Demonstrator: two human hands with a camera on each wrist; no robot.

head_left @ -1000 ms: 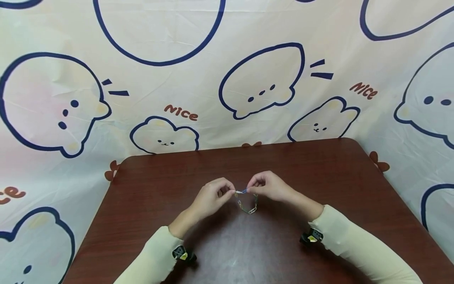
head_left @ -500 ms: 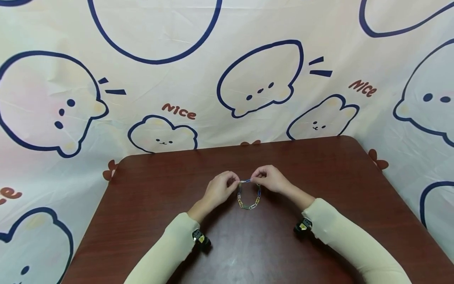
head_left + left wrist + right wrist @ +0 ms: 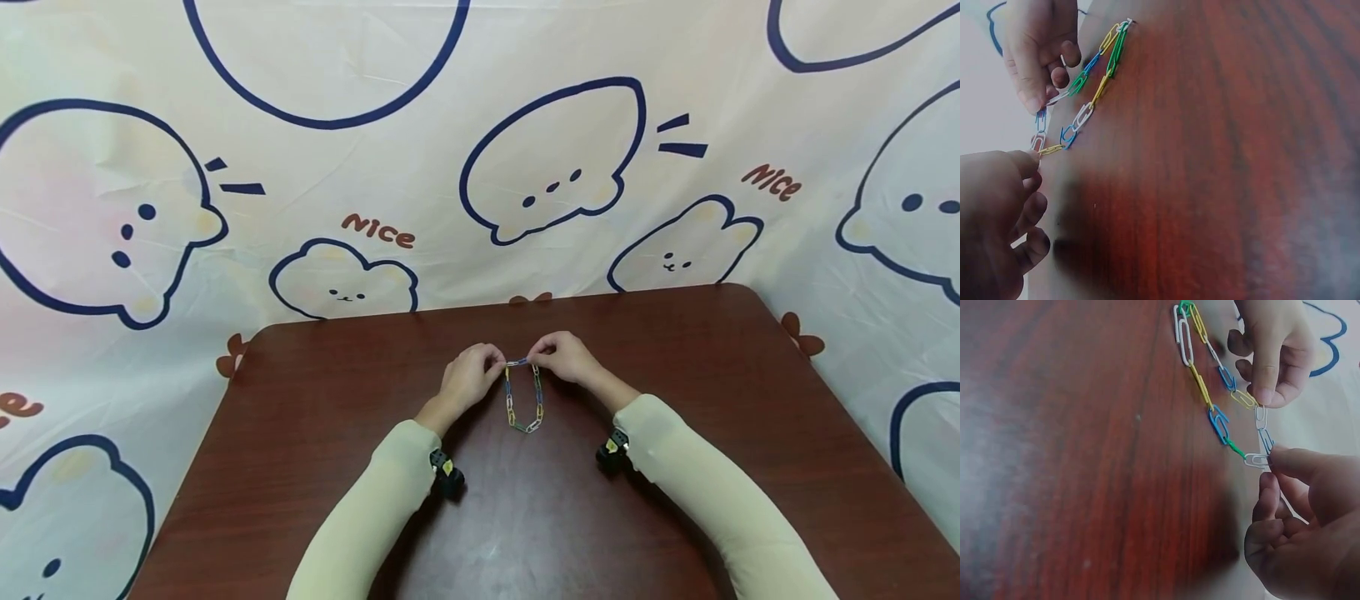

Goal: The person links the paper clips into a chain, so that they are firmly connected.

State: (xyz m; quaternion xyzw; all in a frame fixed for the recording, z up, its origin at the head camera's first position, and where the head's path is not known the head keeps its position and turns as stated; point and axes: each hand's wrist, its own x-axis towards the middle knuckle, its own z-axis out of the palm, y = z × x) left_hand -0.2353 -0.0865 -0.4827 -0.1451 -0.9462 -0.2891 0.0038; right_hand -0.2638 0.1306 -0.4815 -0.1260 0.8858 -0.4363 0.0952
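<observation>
A chain of linked paper clips [image 3: 539, 393] in white, yellow, blue and green forms a loop between the two hands. My left hand [image 3: 467, 375] pinches it at the upper left, where a white clip [image 3: 1261, 417] meets a yellow clip [image 3: 1243, 399]. At the upper right my right hand [image 3: 566, 358] pinches the joint of a blue clip [image 3: 1265, 440] and a white clip [image 3: 1255, 460]. A short stretch of blue and white clips runs straight between the fingertips. The rest of the loop droops toward the person, close over the table; the fingertips hide the pinched spots.
The dark reddish-brown table [image 3: 360, 392] has rounded far corners. Behind it and at both sides hangs a cream cloth [image 3: 435, 167] with blue cartoon outlines. Small black devices [image 3: 447, 477] sit at both wrists, below pale sleeves.
Both hands have moved away from the person, toward the table's far edge, carrying the chain. The loop now looks longer and narrower, and the hands still pinch it.
</observation>
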